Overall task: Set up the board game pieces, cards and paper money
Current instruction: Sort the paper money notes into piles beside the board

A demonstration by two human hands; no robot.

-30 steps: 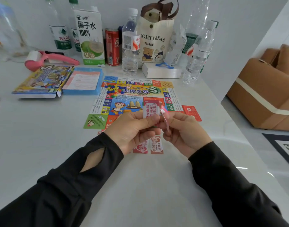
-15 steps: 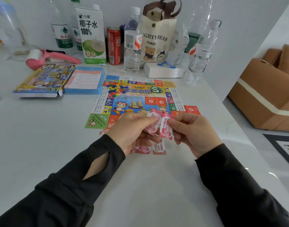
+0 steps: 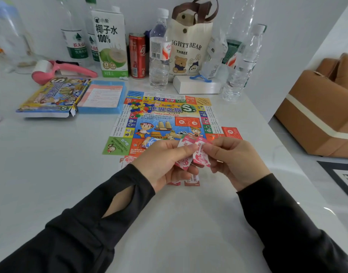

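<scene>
The colourful paper game board (image 3: 163, 119) lies flat on the white table (image 3: 51, 164). Above its near edge my left hand (image 3: 163, 164) pinches a small stack of pink-and-white paper money notes (image 3: 184, 154). My right hand (image 3: 236, 162) pinches one pink note (image 3: 201, 155) beside that stack, the two nearly touching. More pink notes (image 3: 191, 181) lie on the table under my hands, partly hidden. A pile of small coloured game pieces (image 3: 139, 108) sits on the board's far left corner. A red card (image 3: 231, 133) lies at the board's right edge.
The game box (image 3: 53, 97) and a blue tray with an instruction sheet (image 3: 102, 97) lie left of the board. Bottles, a coconut-water carton (image 3: 110, 44), a red can, a bear tote bag (image 3: 188, 46) and a white box stand along the back. The table edge runs along the right.
Both hands came down and toward me from above the board. The right hand has drawn one pink note off the stack and turned it face up beside it.
</scene>
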